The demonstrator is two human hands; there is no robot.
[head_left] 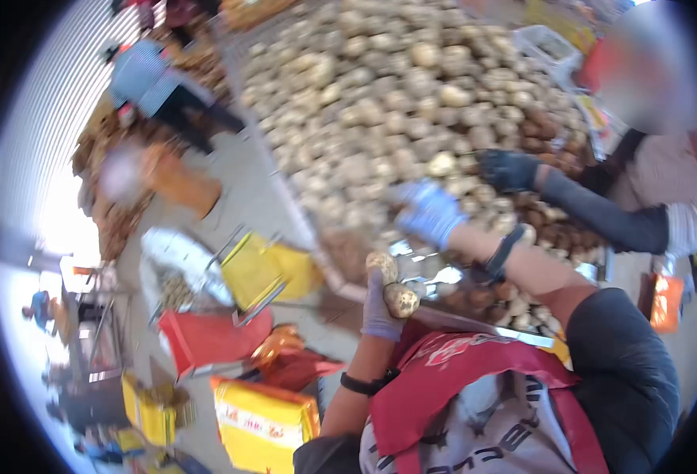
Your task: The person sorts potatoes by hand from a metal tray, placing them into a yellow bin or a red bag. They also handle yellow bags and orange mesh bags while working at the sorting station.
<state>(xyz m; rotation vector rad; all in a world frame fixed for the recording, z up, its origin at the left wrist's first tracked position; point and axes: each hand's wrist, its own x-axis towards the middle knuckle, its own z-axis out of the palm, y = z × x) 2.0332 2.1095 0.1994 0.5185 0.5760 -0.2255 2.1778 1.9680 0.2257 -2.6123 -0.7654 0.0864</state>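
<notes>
My left hand (382, 310), in a pale purple glove, is closed around two round, dirt-specked potatoes (402, 301) above the near edge of the table. Farther in, my right hand (431, 213), in a blue glove, is over the heap of potatoes (380, 118). Its fingertips are blurred, but thumb and fingers look apart, with nothing visible between them. A co-worker's dark-gloved hand (509, 170) touches the heap just to the right of my right hand. Browner potatoes (550, 217) lie on that side.
The table's pale rim (285, 197) runs along the left. Beyond it are a yellow crate (251, 268), a red crate (214, 340) and a yellow box (261, 426). A co-worker (657, 174) is at the right; another person (147, 79) bends at upper left. A white basket (548, 47) stands at upper right.
</notes>
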